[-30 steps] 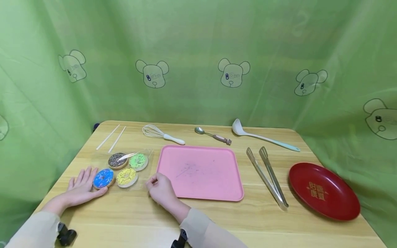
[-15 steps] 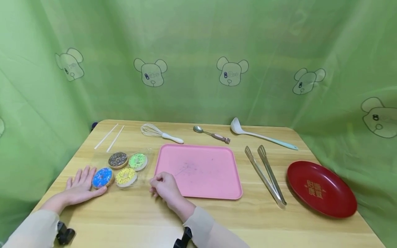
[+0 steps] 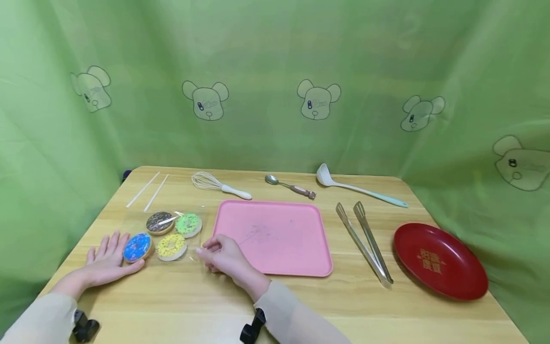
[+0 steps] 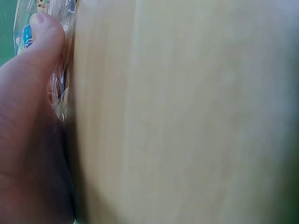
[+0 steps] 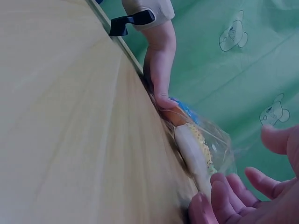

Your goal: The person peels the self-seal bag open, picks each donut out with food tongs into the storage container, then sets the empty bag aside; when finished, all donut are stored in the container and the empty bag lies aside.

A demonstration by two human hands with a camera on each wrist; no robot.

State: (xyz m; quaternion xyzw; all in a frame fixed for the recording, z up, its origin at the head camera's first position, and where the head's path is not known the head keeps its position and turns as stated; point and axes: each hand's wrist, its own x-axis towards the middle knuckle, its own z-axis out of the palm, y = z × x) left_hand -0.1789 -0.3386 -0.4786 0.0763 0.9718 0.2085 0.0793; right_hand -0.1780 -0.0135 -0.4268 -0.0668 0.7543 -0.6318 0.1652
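Note:
Four round doughnut-like pieces lie in a clear plastic bag [image 3: 195,239]: blue [image 3: 137,247], dark brown [image 3: 159,222], green [image 3: 188,224] and yellow [image 3: 171,246]. The left hand [image 3: 105,263] rests at the bag's left side with fingers spread and thumb beside the blue piece; in the left wrist view its thumb [image 4: 42,35] touches the plastic. At the bag's right edge is the right hand [image 3: 229,260], near the pink tray's lower left corner. In the right wrist view, the right hand [image 5: 252,186] has its thumb apart from loosely bent fingers close to the bag.
A pink tray [image 3: 275,239] lies mid-table. Behind are two white sticks [image 3: 149,191], a whisk [image 3: 221,185], a spoon [image 3: 290,186] and a ladle [image 3: 361,189]. Metal tongs [image 3: 365,243] and a red oval plate [image 3: 440,262] are on the right. Green curtain surrounds the table.
The right hand drew slightly away from the bag's edge, then came back toward it, its thumb now extended. The left hand stays beside the blue piece. The whole head view has shifted slightly.

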